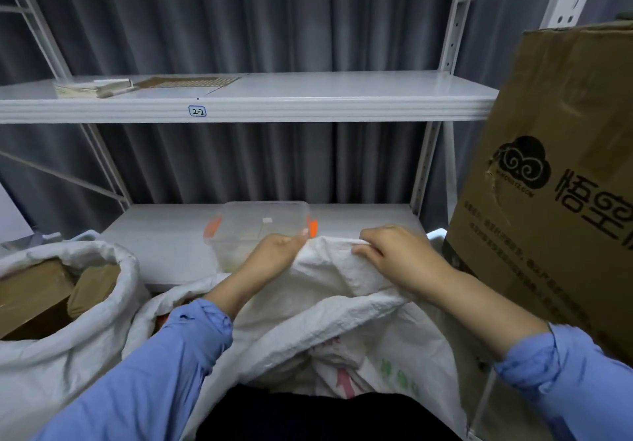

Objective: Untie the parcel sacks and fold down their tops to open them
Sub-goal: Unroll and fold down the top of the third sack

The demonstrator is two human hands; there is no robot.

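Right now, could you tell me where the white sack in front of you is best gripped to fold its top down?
Probably take the white sack by its raised top edge, from the near side, with two holds set apart, as the left hand and right hand pinch it now. It is limp, creased cloth, so a single hold would likely let the edge sag.

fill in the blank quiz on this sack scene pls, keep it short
The left hand and right hand both grip the top edge of the middle sack, which is ____ in colour.
The left sack has its top already rolled ____.
The label on the upper shelf reads ____.
The clear container has clips coloured ____.
Missing words: white; down; 2-2; orange.
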